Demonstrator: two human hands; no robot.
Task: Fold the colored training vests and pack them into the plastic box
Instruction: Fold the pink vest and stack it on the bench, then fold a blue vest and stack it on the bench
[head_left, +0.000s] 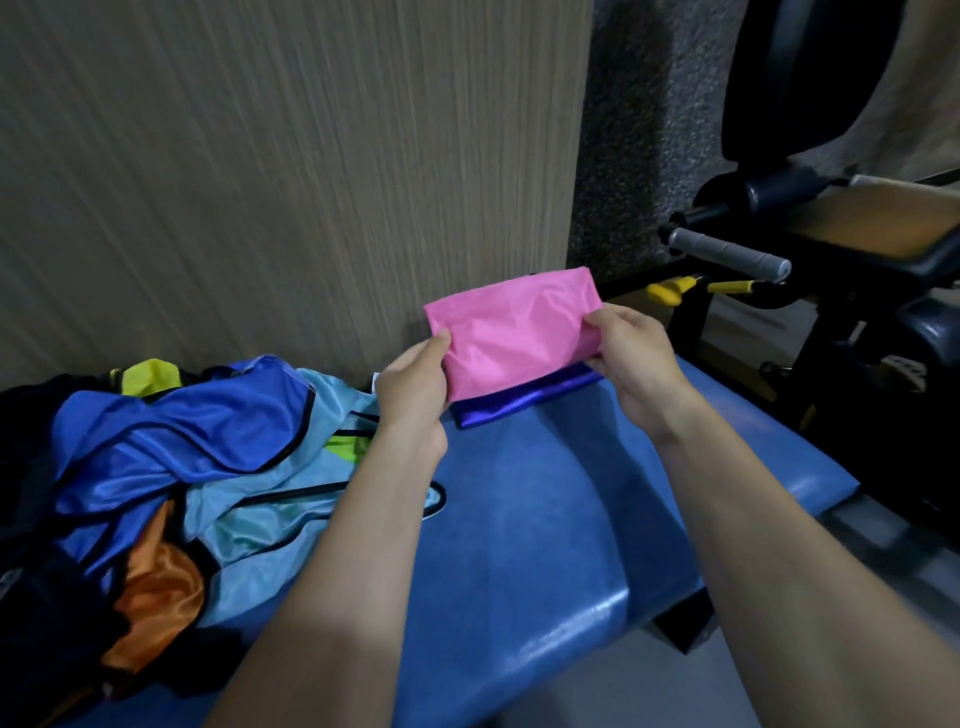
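We pinch the folded pink satin vest (511, 332) at both ends, left hand (413, 387) and right hand (631, 353), above a folded dark-blue shiny vest (519, 402) on the blue padded bench (545, 519); a heap of unfolded satin vests (171, 467) crowds the bench's left side

The pile of vests (156, 467) ran off the frame's left edge; the pink vest (514, 332) hid most of the folded blue vest (519, 405).

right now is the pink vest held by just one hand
No, both hands hold the folded pink vest: the left hand pinches its left edge and the right hand its right edge.
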